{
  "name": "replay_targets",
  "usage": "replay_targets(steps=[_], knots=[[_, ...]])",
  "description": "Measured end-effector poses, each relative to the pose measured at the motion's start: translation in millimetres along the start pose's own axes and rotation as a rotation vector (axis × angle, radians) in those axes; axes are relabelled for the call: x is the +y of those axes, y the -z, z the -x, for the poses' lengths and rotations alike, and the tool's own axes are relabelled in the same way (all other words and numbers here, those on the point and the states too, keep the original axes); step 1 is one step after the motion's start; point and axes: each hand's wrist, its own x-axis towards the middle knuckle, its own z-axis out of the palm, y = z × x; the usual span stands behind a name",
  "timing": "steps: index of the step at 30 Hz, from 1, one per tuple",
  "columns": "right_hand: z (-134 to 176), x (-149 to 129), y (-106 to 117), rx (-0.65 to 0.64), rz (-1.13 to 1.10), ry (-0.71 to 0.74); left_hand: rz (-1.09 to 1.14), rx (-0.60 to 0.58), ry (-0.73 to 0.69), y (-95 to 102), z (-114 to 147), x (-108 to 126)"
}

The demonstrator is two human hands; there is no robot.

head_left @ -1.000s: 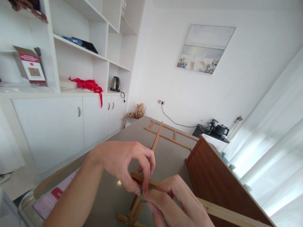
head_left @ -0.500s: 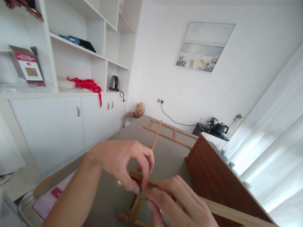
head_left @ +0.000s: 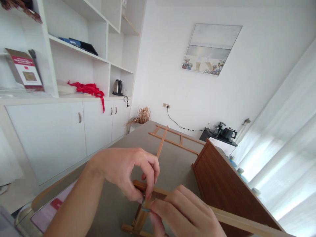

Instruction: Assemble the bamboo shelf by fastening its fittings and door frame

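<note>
Left hand (head_left: 120, 169) arched, right hand (head_left: 189, 214) curled, both pinching bent metal rod (head_left: 145, 209)

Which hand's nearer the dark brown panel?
Right. The right hand is close by the panel's left side, pinching a bent metal piece; the left hand is farther left, at the piece's other end.

The frame (head_left: 141, 220) is smooth wood, the rod (head_left: 145, 209) metal.
</note>
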Motion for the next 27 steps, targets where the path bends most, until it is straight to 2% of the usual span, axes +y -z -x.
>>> replay_targets(steps=[2, 4, 10, 12, 14, 17, 27], knots=[[1, 1, -8, 0.109, -0.001, 0.013, 0.003, 0.011, -0.01, -0.8, 0, 0], [2, 1, -11, 0.116, 0.002, 0.007, 0.005, 0.015, -0.019, -1.5, 0, -1], [4, 5, 2, -0.114, 0.048, 0.065, 0.013, 0.012, -0.026, -1.9, 0, -3], [6, 5, 0, -0.067, 0.049, 0.057, 0.008, 0.008, -0.024, -1.8, 0, -4], [8, 4, -8, 0.058, 0.036, 0.029, 0.009, 0.007, -0.021, -1.9, 0, -4], [12, 3, -18, 0.115, 0.036, 0.02, 0.014, 0.008, -0.024, -2.2, 1, -5], [14, 1, -16, 0.064, 0.017, 0.035, 0.014, -0.008, -0.007, -1.4, 1, -5]])
